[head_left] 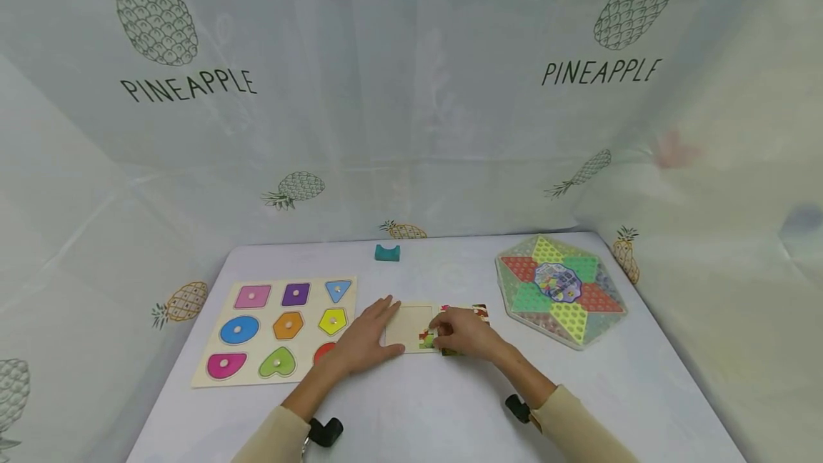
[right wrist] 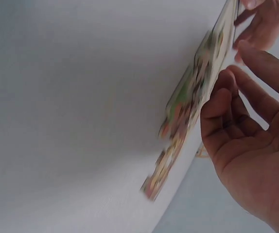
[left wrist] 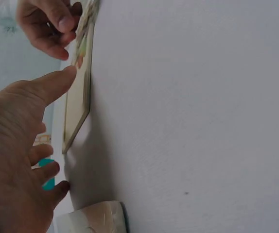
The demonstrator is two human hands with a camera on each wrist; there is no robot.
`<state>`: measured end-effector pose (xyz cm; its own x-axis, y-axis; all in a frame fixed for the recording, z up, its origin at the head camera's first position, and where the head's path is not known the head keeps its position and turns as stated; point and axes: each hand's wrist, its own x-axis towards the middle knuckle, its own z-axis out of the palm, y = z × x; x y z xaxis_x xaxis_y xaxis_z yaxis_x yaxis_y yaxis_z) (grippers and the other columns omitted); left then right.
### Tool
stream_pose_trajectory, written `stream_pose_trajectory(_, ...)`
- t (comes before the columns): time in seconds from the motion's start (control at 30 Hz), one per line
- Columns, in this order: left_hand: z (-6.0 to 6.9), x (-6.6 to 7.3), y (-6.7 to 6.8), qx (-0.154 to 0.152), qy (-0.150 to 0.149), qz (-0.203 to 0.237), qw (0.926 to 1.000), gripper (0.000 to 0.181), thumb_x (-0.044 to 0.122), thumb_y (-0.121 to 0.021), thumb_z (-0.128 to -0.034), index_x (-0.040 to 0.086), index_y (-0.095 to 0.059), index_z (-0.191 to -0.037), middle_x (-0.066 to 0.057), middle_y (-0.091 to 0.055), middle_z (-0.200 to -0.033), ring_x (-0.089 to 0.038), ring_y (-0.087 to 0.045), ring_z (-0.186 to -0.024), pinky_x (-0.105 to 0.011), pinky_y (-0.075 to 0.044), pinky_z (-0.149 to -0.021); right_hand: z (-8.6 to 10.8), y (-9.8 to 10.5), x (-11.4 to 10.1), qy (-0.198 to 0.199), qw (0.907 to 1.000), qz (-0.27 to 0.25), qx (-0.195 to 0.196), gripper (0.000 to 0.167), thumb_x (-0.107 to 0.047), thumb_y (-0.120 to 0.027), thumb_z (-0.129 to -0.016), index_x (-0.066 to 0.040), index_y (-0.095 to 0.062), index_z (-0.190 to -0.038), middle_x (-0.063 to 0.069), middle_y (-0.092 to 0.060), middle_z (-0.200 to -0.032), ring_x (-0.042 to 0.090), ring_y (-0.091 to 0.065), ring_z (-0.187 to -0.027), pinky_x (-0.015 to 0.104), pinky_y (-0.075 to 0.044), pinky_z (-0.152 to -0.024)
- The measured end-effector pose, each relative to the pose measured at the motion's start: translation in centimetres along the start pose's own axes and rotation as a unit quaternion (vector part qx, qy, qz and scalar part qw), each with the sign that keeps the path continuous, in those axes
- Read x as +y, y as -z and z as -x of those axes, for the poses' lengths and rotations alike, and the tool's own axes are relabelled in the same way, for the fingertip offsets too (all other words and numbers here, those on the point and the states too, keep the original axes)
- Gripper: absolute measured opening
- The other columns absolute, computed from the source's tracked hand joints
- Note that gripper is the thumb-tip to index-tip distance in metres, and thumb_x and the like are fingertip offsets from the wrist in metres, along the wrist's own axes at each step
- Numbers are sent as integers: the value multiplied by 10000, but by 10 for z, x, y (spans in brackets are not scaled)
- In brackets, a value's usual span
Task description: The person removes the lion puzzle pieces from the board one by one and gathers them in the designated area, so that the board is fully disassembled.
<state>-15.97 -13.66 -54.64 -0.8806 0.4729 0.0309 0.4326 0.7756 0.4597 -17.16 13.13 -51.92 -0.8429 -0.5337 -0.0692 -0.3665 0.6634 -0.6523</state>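
A small pale wooden puzzle tray [head_left: 408,321] lies on the table in the head view, with a colourful jigsaw piece [head_left: 426,340] in its lower right corner. At its left side rests my left hand [head_left: 365,341], fingers spread; its thumb is near the tray's lower edge in the left wrist view. My right hand [head_left: 468,333] is over the tray's right side, fingertips beside the piece. Its fingers are loosely bent, and nothing shows between them in the right wrist view. Several more jigsaw pieces [right wrist: 181,109] lie under and beside it, partly covered by the hand in the head view.
To the left lies a shape board [head_left: 257,311] with coloured knobbed shapes. A hexagonal Chinese checkers board [head_left: 558,291] is at the right. Near the table's back edge stands a small teal block [head_left: 387,254]. A pineapple-print curtain [head_left: 411,106] hangs behind.
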Motion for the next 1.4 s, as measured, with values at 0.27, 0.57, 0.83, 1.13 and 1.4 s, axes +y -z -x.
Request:
stream_pose_trajectory(0.27, -4, -1, 5, -255, 94, -13, 9996, 948, 534, -749, -840, 63, -355, -1561, -82, -312, -1635, -291, -295, -1503, -480, -337, -1176, -8, -11, -7, 15, 9992, 357, -179, 328, -168, -788, -863, -46, -741, -1164, -87, -558, -786, 52, -478, -699, 218, -430, -606)
stream_pose_trajectory(0.57, -3, -3, 5, -318, 56, -153, 9994, 952, 573, -725, -847, 36, -371, -1549, -83, -331, -1626, -293, -290, -1506, -464, -336, -1178, -10, -14, -8, -47, 9985, 547, -86, 270, -190, -796, -855, -66, -752, -1090, -63, -589, -836, 57, -489, -730, 228, -441, -633)
stream_pose_trajectory(0.83, -4, -6, 3, -290, -19, -208, 9994, 954, 593, -716, -847, 46, -374, -1550, -78, -332, -1626, -297, -291, -1506, -466, -338, -1177, -12, -13, -12, -123, 9986, 515, -25, 243, -202, -797, -852, -72, -740, -1050, -21, -598, -878, 78, -505, -760, 241, -449, -660)
stream_pose_trajectory(1.13, -3, -7, 3, -311, 0, -282, 9991, 957, 611, -704, -848, 57, -371, -1554, -65, -325, -1631, -291, -291, -1506, -464, -340, -1176, -11, -15, -10, -91, 9992, 389, 67, 201, -180, -790, -869, -82, -726, -1032, -8, -599, -889, 84, -511, -769, 255, -460, -667)
stream_pose_trajectory(1.4, -3, -8, 2, -315, 60, -176, 9993, 957, 593, -718, -849, 64, -358, -1561, -57, -311, -1637, -282, -274, -1513, -458, -324, -1186, -13, -13, -8, -280, 9994, -158, 94, 125, -156, -762, -895, -136, -690, -996, -50, -591, -883, 101, -543, -788, 264, -473, -674)
